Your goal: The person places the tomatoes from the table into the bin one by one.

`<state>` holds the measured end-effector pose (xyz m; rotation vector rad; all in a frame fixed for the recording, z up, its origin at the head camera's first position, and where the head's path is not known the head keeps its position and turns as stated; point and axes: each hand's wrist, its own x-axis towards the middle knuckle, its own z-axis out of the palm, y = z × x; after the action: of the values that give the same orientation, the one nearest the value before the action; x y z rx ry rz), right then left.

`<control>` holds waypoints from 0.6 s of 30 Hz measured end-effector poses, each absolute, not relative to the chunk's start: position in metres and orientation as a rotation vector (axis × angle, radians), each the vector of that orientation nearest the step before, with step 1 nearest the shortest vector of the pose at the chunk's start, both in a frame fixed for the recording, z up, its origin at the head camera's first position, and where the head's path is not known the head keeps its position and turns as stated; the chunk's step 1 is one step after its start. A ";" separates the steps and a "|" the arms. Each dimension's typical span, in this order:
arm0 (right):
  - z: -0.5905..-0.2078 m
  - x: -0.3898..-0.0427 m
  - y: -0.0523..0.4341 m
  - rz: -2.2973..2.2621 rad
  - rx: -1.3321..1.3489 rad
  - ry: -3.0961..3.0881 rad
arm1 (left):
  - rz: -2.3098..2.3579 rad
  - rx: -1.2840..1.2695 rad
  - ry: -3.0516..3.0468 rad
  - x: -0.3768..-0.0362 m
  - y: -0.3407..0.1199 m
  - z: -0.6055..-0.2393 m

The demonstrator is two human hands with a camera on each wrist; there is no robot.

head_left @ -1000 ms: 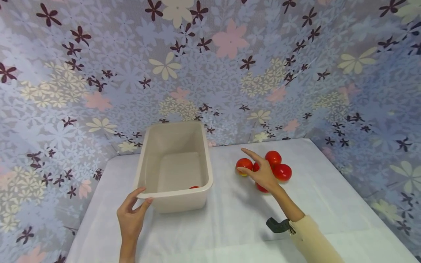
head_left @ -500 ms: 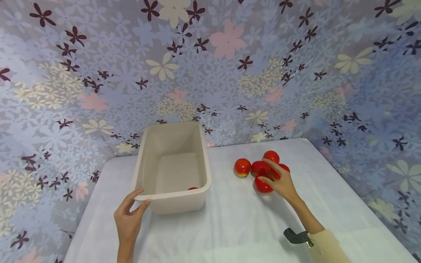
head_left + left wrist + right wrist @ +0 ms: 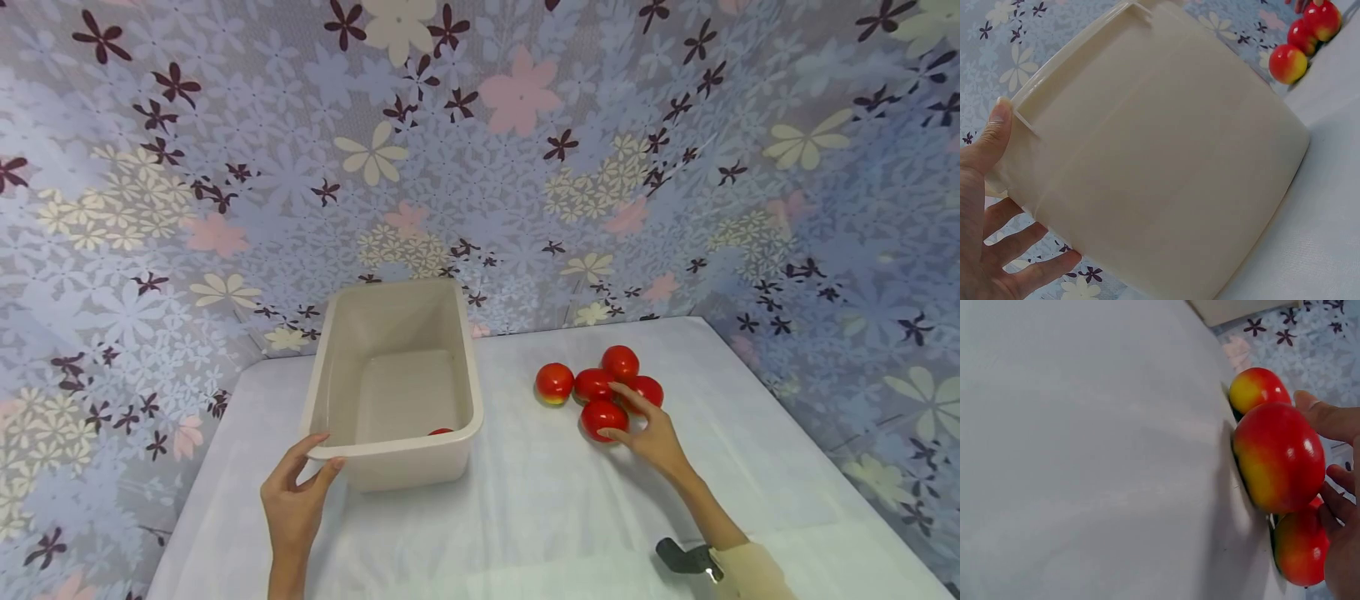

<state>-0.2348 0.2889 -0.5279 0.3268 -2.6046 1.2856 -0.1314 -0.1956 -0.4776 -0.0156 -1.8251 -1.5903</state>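
My left hand (image 3: 295,504) holds the near-left corner of a deep beige plastic bin (image 3: 408,462), thumb and fingers on either side of its rim. In the left wrist view the bin's wall (image 3: 1166,150) fills most of the picture. My right hand (image 3: 654,433) is around the near side of a glossy red fruit (image 3: 598,421), thumb and fingers spread about it. Seen from the right wrist, this fruit (image 3: 1279,459) is oval, red and yellow; a firm grip is not visible. A sliver of another red fruit (image 3: 441,431) shows inside the bin, mostly hidden by the near wall.
Beside the right hand, several similar fruits lie clustered: one on the left (image 3: 554,383), one in the middle (image 3: 592,384), one at the back (image 3: 620,362). A white cloth (image 3: 517,517) covers the table. Flower-patterned fabric (image 3: 517,208) rises behind and at the sides.
My right hand has moved back from above the fruits, rightward and toward me, then lowered around the nearest fruit. My left hand has stayed on the bin's corner.
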 end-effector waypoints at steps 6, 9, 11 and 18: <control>-0.536 -0.236 0.289 1.310 0.379 -2.576 | -1.588 -0.022 -1.823 -0.132 -0.196 -0.477; -0.539 -0.237 0.289 1.310 0.401 -2.556 | -1.588 -0.019 -1.822 -0.132 -0.196 -0.477; -0.540 -0.238 0.289 1.319 0.399 -2.546 | -1.588 -0.011 -1.822 -0.132 -0.196 -0.477; -0.543 -0.234 0.293 1.291 0.381 -2.570 | -1.603 0.002 -1.812 -0.132 -0.195 -0.478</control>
<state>-0.2340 0.2925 -0.5427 0.3808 -2.5695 1.2915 -0.1321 -0.1945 -0.4775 0.0021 -1.8122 -1.6026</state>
